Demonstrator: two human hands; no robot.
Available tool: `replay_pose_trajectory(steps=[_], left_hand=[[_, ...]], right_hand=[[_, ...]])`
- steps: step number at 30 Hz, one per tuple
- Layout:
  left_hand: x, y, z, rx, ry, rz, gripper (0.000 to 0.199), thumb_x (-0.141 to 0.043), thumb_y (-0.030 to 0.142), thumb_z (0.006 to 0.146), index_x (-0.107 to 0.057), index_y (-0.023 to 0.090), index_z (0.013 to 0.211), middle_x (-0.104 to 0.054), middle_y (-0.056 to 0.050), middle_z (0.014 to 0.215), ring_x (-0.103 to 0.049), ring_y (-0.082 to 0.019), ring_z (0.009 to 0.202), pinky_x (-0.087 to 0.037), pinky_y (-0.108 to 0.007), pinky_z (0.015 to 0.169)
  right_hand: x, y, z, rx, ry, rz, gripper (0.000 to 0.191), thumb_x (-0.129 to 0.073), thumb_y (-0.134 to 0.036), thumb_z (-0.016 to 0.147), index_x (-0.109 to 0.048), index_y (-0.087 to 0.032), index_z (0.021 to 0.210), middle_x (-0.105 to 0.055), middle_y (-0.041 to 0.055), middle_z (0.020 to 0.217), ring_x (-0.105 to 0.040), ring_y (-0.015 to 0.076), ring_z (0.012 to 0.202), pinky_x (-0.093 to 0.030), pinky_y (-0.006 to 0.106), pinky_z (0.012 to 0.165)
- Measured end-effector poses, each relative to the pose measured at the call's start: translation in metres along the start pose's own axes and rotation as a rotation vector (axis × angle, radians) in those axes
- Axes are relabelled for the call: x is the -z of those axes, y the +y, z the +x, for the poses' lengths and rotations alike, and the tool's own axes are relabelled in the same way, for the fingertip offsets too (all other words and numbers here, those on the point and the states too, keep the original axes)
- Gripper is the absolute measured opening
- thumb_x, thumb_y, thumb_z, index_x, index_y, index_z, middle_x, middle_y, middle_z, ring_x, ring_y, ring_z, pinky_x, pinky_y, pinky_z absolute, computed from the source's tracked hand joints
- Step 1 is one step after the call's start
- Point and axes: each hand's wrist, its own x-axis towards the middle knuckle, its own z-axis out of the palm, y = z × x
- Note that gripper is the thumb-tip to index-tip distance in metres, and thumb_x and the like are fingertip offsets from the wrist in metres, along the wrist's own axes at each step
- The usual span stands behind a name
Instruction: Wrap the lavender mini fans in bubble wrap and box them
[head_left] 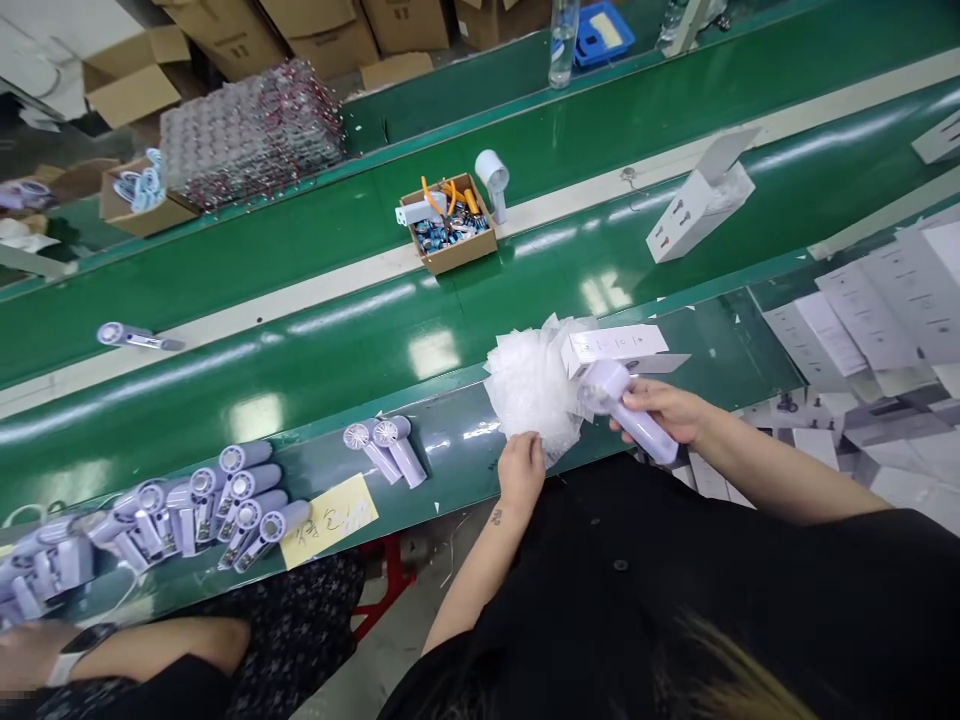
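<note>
In my right hand [664, 408] is a lavender handheld fan [646, 432], its handle gripped with the round head pointing left. My left hand [523, 470] has its fingers pinched at the lower edge of a pile of translucent plastic bags [529, 385]. Just behind the fan, an open white box [619, 343] lies on its side, touching the bags. Two more lavender fans [397, 450] rest on the bench to the left of my hands.
Many lavender fans [247, 490] crowd the bench at left, beside a yellow paper note [330, 520]. A co-worker's arm [150, 650] reaches in there. Across the green conveyor [352, 320] stand a carton of small parts [454, 255] and a white box [697, 210]. White boxes [870, 310] pile up at right.
</note>
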Motion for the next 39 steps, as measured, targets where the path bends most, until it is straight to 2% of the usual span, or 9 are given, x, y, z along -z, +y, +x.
replay_pose_trajectory(steps=[5,11,15,19,24,27,31,34,39], left_hand=[[0.031,0.042,0.005,0.168,0.029,-0.507,0.023,-0.053,0.035,0.086,-0.066,0.018,0.091,-0.067,-0.004,0.085,-0.061,-0.015,0.076,-0.046,-0.026,0.071],[0.04,0.061,-0.004,0.239,0.112,-0.768,0.02,-0.057,0.036,0.083,-0.063,0.017,0.082,-0.061,0.0,0.072,-0.054,-0.013,0.067,-0.043,-0.025,0.066],[0.046,0.07,-0.006,-0.077,0.008,-0.56,0.015,-0.053,0.03,0.086,-0.061,0.018,0.08,-0.056,0.0,0.072,-0.051,-0.013,0.072,-0.041,-0.028,0.071],[0.054,0.09,0.006,-0.415,-0.05,-0.323,0.015,-0.047,0.023,0.088,-0.06,0.018,0.083,-0.051,-0.002,0.071,-0.047,-0.015,0.073,-0.041,-0.029,0.067],[0.06,0.095,0.006,-0.829,0.069,0.083,0.023,-0.046,0.009,0.083,-0.061,0.018,0.099,-0.047,-0.005,0.073,-0.047,-0.02,0.076,-0.042,-0.035,0.074],[0.052,0.08,0.001,-0.826,0.267,0.202,0.027,-0.05,0.008,0.081,-0.059,0.017,0.105,-0.047,-0.005,0.073,-0.049,-0.02,0.075,-0.042,-0.035,0.076],[0.031,0.074,0.01,-0.592,0.37,0.268,0.014,-0.05,0.012,0.082,-0.06,0.015,0.092,-0.048,-0.005,0.07,-0.05,-0.018,0.068,-0.042,-0.03,0.066],[0.022,0.089,0.015,-0.44,0.257,0.211,0.012,-0.046,0.01,0.08,-0.056,0.017,0.077,-0.05,-0.004,0.069,-0.052,-0.017,0.067,-0.042,-0.027,0.063],[0.022,0.117,0.006,-0.655,-0.143,-0.035,0.013,-0.046,0.015,0.081,-0.058,0.018,0.083,-0.06,-0.004,0.074,-0.058,-0.016,0.072,-0.046,-0.028,0.069]], right_hand=[[-0.014,0.026,-0.01,-0.253,-0.297,-0.052,0.063,-0.074,-0.017,0.066,-0.041,-0.022,0.119,-0.063,0.0077,0.101,-0.069,0.0219,0.077,-0.058,0.032,0.059],[-0.019,0.032,-0.01,-0.161,-0.127,-0.162,0.046,-0.076,-0.021,0.067,-0.051,-0.017,0.105,-0.063,0.0055,0.091,-0.067,0.0175,0.072,-0.058,0.029,0.059],[-0.01,0.035,-0.021,-0.126,-0.041,-0.186,0.039,-0.076,-0.023,0.067,-0.05,-0.016,0.095,-0.062,0.0038,0.088,-0.066,0.0165,0.069,-0.057,0.028,0.057],[-0.014,0.035,-0.031,-0.059,-0.093,-0.151,0.058,-0.076,-0.02,0.067,-0.043,-0.024,0.115,-0.06,0.0019,0.101,-0.066,0.0138,0.069,-0.057,0.027,0.058],[-0.023,0.028,-0.046,0.051,-0.017,-0.12,0.052,-0.076,-0.022,0.065,-0.05,-0.019,0.11,-0.063,0.0029,0.09,-0.066,0.0163,0.066,-0.056,0.026,0.052],[-0.026,0.032,-0.053,0.173,0.079,-0.052,0.04,-0.074,-0.024,0.067,-0.053,-0.018,0.1,-0.065,0.0032,0.083,-0.066,0.0189,0.064,-0.056,0.03,0.048],[-0.031,0.049,-0.053,0.298,0.235,0.035,0.035,-0.074,-0.023,0.067,-0.051,-0.019,0.093,-0.065,0.0022,0.079,-0.066,0.0192,0.061,-0.055,0.032,0.047],[-0.033,0.058,-0.052,0.32,0.363,0.115,0.031,-0.071,-0.022,0.07,-0.047,-0.02,0.089,-0.064,0.0018,0.075,-0.065,0.0191,0.062,-0.056,0.033,0.049],[-0.03,0.065,-0.058,0.285,0.432,0.202,0.033,-0.069,-0.018,0.069,-0.044,-0.021,0.091,-0.061,-0.0012,0.068,-0.061,0.0155,0.055,-0.056,0.032,0.048]])
